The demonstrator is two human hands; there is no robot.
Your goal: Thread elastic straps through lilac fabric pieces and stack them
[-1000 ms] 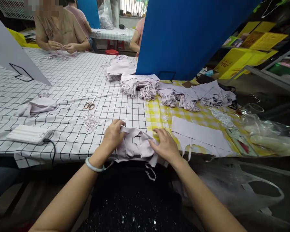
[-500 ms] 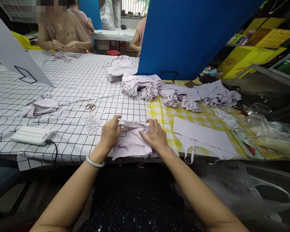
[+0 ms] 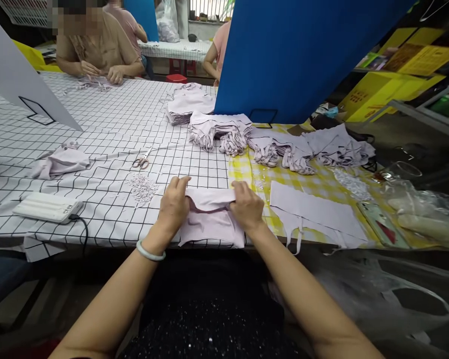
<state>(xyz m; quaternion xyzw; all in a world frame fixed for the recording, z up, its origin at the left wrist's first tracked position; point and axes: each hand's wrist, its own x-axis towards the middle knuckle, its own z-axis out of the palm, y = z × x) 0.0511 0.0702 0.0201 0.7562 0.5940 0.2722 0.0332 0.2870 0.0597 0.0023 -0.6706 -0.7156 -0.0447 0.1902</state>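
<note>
A pale lilac garment (image 3: 211,227) lies at the table's front edge, its upper band raised and stretched between my hands. My left hand (image 3: 175,204), below which a pale bangle circles the wrist, is closed on the band's left end. At the other end, my right hand (image 3: 247,205) grips the band with curled fingers. Just right of it, a flat lilac camisole top (image 3: 316,212) rests with its straps toward me. Small white scraps (image 3: 142,189) are heaped left of my left hand, and scissors (image 3: 142,160) lie beyond them.
Stacked lilac garments (image 3: 220,127) stand before a blue divider (image 3: 269,60). A white power bank (image 3: 47,207) with a black cable and a crumpled lilac garment (image 3: 62,159) lie at left. A phone (image 3: 383,224) and plastic bags (image 3: 426,209) lie at right. A co-worker (image 3: 101,50) handles cloth across the table.
My right hand has gone from spread on the cloth to gripping the band's right end. The band is now pulled straighter between both hands. At far left, another person's fingers have appeared.
</note>
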